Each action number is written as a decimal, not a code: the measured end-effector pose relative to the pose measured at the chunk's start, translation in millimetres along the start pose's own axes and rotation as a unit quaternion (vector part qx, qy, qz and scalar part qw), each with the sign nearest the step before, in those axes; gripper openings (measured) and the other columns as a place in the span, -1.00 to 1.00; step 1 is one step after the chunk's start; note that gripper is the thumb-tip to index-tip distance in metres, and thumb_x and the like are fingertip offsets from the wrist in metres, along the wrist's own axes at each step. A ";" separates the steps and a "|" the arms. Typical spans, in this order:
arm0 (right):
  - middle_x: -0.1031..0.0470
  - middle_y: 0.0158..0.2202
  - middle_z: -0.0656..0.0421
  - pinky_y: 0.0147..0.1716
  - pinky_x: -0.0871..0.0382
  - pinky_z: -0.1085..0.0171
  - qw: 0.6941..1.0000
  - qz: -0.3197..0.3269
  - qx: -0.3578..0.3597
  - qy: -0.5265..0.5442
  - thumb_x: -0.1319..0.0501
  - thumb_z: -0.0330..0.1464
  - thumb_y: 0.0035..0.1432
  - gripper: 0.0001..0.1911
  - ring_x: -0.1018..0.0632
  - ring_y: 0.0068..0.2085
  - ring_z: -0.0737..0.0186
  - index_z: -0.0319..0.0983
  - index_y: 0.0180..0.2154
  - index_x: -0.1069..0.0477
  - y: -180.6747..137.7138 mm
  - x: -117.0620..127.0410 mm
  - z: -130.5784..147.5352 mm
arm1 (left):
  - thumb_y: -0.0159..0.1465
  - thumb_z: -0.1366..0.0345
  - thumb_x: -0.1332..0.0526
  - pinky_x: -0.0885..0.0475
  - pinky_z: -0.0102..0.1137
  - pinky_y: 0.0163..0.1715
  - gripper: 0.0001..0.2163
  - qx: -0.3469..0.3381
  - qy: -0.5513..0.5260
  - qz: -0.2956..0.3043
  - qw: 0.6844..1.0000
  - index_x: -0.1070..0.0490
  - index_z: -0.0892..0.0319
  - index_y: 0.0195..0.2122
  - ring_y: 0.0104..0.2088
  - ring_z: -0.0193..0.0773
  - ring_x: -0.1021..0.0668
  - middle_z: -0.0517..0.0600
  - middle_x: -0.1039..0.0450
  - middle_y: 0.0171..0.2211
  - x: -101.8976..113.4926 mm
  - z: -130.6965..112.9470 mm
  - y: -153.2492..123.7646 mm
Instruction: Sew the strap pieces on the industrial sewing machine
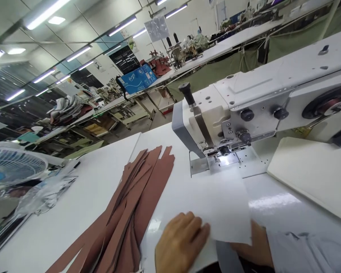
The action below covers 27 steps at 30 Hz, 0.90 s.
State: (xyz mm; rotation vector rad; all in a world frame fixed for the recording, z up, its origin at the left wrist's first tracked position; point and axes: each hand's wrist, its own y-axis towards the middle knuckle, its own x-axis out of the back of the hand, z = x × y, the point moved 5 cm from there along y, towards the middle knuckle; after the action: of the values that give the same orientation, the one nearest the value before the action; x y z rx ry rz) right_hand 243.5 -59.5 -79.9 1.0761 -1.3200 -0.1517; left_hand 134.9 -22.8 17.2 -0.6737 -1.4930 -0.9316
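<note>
A white sheet (216, 197) lies on the sewing table, its far end under the presser foot (216, 153) of a white industrial sewing machine (272, 94). My left hand (179, 242) rests on the near left edge of the sheet, fingers curled together and pressing it down. My right hand (255, 246) is mostly hidden beneath the sheet's near right corner, so its fingers do not show. A stack of long reddish-brown strips (130, 212) lies just left of my left hand.
A white board (315, 178) lies right of the needle area. A fan (14, 167) and crumpled clear plastic (45, 193) sit at the table's left edge. Long worktables with clutter and a blue box (138, 79) stretch across the workshop behind.
</note>
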 end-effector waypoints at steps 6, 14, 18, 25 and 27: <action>-0.49 -0.37 0.07 0.03 -0.27 0.05 0.985 0.115 0.010 0.132 -0.10 -0.53 0.09 -0.84 -0.48 -0.20 0.14 -0.29 -0.45 -0.44 6.4 -9.7 -0.9 | 0.20 0.11 -0.17 -0.39 -0.34 -0.32 -0.77 0.036 -0.141 0.050 0.988 -0.40 0.07 -0.17 -0.31 -0.22 -0.49 -0.03 -0.47 -0.30 -56.7 48.7 -16.7; -0.47 -0.19 -0.08 0.06 -0.23 -0.01 0.984 0.123 0.012 0.126 -0.05 -0.56 0.11 -0.78 -0.43 -0.04 0.02 -0.41 -0.24 -0.43 5.0 -10.2 -1.7 | 0.23 0.18 -0.11 -0.07 0.04 0.15 -0.58 0.046 -0.163 0.043 0.985 -0.24 0.12 0.11 0.24 0.00 -0.11 0.09 -0.19 0.18 -119.4 51.0 60.6; -0.48 -0.25 -0.06 0.07 -0.22 0.05 0.981 0.115 0.018 0.153 -0.06 -0.57 0.08 -0.81 -0.46 -0.10 0.05 -0.40 -0.29 -0.43 2.8 -7.0 3.0 | 0.22 0.21 -0.12 -0.02 0.04 0.17 -0.57 0.100 -0.169 0.024 0.980 -0.23 0.14 0.12 0.25 -0.04 -0.10 0.10 -0.19 0.17 -125.3 52.2 51.3; -0.48 -0.29 -0.05 0.08 -0.18 0.04 0.981 0.104 0.015 0.161 -0.07 -0.56 0.05 -0.83 -0.48 -0.14 0.02 -0.41 -0.35 -0.43 2.8 -2.9 5.9 | 0.19 0.21 -0.15 -0.02 0.00 0.19 -0.55 0.132 -0.178 0.015 0.975 -0.24 0.18 0.11 0.24 -0.06 -0.13 0.08 -0.20 0.17 -122.6 51.9 52.9; -0.48 -0.29 -0.03 0.08 -0.18 0.04 0.981 0.109 0.013 0.162 -0.07 -0.56 0.06 -0.83 -0.47 -0.14 0.03 -0.39 -0.36 -0.43 2.3 -3.9 5.5 | 0.19 0.21 -0.15 -0.02 0.00 0.19 -0.56 0.133 -0.176 0.017 0.975 -0.25 0.19 0.10 0.24 -0.06 -0.13 0.07 -0.19 0.17 -122.9 52.9 55.3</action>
State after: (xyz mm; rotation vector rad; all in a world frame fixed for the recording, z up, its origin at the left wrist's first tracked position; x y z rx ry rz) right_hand 236.7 -58.7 -81.8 0.9248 -1.1353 0.1988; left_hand 171.2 63.0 -93.7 -0.6866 -1.8737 -0.5885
